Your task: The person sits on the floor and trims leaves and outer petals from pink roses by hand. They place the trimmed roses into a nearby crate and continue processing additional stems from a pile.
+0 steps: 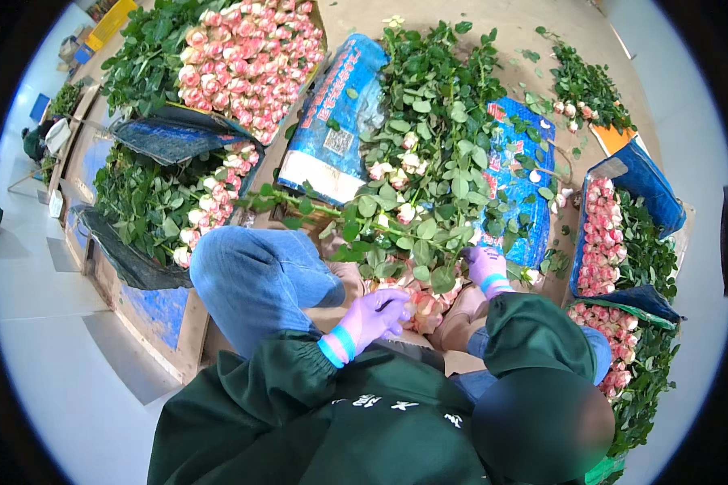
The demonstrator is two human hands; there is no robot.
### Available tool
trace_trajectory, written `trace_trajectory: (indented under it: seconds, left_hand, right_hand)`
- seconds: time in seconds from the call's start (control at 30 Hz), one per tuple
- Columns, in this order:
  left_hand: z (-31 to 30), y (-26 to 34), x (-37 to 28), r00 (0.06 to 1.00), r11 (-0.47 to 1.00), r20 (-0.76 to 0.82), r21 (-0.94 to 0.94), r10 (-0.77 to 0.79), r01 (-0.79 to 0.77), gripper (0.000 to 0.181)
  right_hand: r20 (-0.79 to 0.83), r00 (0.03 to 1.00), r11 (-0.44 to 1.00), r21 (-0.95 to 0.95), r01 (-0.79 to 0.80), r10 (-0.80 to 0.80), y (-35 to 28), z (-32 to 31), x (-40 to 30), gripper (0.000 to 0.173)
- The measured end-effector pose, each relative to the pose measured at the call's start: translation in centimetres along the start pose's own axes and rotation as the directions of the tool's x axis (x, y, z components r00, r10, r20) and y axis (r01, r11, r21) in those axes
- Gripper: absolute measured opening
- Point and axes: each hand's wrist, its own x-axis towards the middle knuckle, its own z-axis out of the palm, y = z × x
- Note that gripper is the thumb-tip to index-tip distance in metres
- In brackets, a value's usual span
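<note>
My left hand (pixel 376 318), in a purple glove with a blue-striped cuff, is held above my lap with curled fingers. A dark patch shows between its thumb and forefinger; whether it is a small object or shadow, I cannot tell. My right hand (pixel 486 267), gloved alike, is closed at the end of a leafy rose stem (pixel 421 237) that lies across in front of me. Leaves partly hide its fingertips. Beyond lies a heap of leafy rose stems (pixel 437 121) with several pale pink blooms (pixel 410 161). Between my feet, below the stem, are large pink-and-cream roses (pixel 426 308).
Blue printed wrapping sleeves (pixel 333 115) (pixel 522 200) flank the heap. Packed pink roses (pixel 249 60) stand at the upper left, above a dark-wrapped bundle (pixel 139 206). More wrapped roses (pixel 603 236) stand at right. Loose roses (pixel 588 91) lie far right. A person (pixel 39 136) is at far left.
</note>
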Motion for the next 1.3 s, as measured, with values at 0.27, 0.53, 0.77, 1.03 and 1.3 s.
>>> trace_trajectory:
  seconds: [0.27,0.53,0.77,1.03,1.3]
  left_hand:
    - [-1.0,-0.6,1.5,0.997,0.999,-0.072,-0.04,-0.026,0.023,0.025]
    - [-0.9,-0.4,1.8,0.999,0.997,-0.012,-0.061,-0.049,0.048,0.025]
    - [-0.9,0.1,1.6,0.999,0.999,0.009,-0.029,0.038,-0.038,0.025]
    - [-1.2,-0.1,2.3,0.995,0.996,-0.068,0.047,-0.073,0.076,0.029]
    - [-0.3,0.2,2.9,0.986,0.987,-0.113,0.089,-0.124,0.134,0.028]
  right_hand:
    - [-0.093,0.995,0.982,-0.188,0.007,-0.025,-2.6,4.8,0.3,0.016]
    - [-0.2,0.977,0.992,-0.119,0.043,-0.067,-2.1,7.2,0.0,0.016]
    - [-0.016,1.0,1.0,-0.027,-0.001,0.0,-4.0,4.4,-0.4,0.014]
    - [0.033,0.994,0.994,0.003,-0.107,0.107,-5.8,5.0,-0.7,0.015]
    - [0.004,0.984,0.981,0.086,-0.175,0.175,-5.5,6.3,0.4,0.017]
